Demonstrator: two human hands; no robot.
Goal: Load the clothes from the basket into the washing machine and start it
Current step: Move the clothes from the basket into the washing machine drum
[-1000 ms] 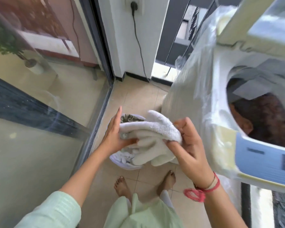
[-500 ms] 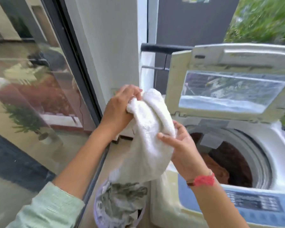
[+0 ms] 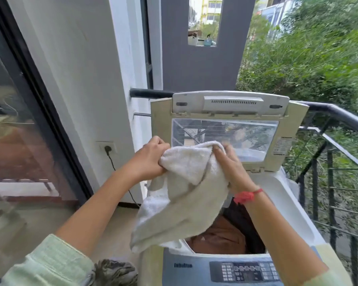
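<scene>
I have lifted the fluffy white terry towel (image 3: pixel 184 195) from the basket; left hand (image 3: pixel 147 159) and right hand (image 3: pixel 232 170) grip its top edge, twelve o'clock above the washer's open drum (image 3: pixel 225 236), ready to drop.

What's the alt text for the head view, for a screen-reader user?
Both hands, left hand and right hand, hold a white towel above the open drum of a top-loading washing machine, its lid upright. Brown clothes already lie in the drum; more laundry shows at bottom left, on a balcony.
</scene>
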